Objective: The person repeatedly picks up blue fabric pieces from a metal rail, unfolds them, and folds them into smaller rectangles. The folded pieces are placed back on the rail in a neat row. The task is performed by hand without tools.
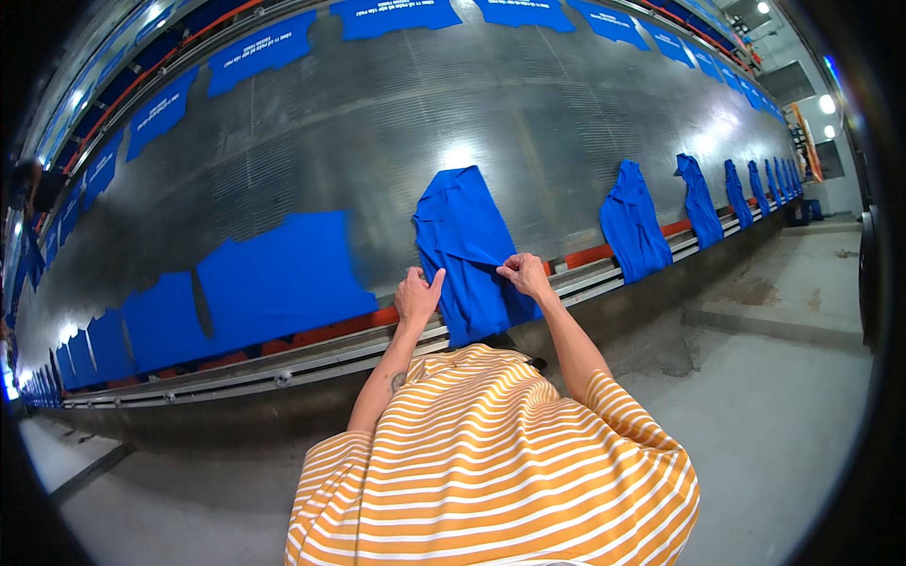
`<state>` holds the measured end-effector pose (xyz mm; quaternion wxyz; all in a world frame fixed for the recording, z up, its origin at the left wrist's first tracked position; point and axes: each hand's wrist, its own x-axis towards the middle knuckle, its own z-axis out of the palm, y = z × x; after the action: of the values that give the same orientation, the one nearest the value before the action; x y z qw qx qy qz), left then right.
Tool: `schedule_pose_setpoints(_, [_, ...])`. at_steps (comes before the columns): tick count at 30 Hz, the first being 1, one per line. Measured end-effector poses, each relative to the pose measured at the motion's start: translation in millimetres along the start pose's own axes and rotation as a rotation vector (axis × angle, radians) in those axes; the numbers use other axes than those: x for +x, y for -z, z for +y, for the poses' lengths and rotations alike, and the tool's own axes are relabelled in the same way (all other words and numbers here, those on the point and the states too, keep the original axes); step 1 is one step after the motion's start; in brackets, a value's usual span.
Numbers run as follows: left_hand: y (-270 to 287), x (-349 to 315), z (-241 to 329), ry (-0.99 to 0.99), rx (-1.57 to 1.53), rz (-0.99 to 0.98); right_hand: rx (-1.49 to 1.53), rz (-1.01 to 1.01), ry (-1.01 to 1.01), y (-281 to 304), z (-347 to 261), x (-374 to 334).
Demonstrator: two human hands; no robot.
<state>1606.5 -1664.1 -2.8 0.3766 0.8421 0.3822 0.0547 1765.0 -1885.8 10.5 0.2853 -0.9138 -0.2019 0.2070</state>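
A loosely folded blue fabric piece (467, 231) lies on the long metal table in front of me, its lower end hanging over the near rail. My right hand (525, 274) pinches a fold at its right side between thumb and fingertips. At its left edge is my left hand (418, 297), fingers curled and thumb against the cloth. Flat on the table to the left lies a spread blue fabric panel (283, 274). Another folded blue piece (634, 222) rests to the right, also draped over the rail.
Several more folded blue pieces (698, 203) line the near edge toward the right. Blue panels with white print (260, 57) lie along the far side of the metal table (311, 151). A metal rail (283, 363) with red-orange strips runs along the near edge, above a concrete floor (755, 368).
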Motion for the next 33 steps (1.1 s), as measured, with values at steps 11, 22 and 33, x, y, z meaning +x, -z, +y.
schedule_pose_setpoints(11, [-33,10,6,0.59,-1.718,-0.252,1.85,-0.244,-0.403,97,121,1])
schedule_pose_setpoints(22, [39,-151,6,0.512,-1.929,-0.377,1.808,-0.55,-0.581,95,160,-76])
schedule_pose_setpoints(33, [41,-163,-41,0.603,-1.515,-0.494,1.307,-0.587,-0.742,116,119,-104])
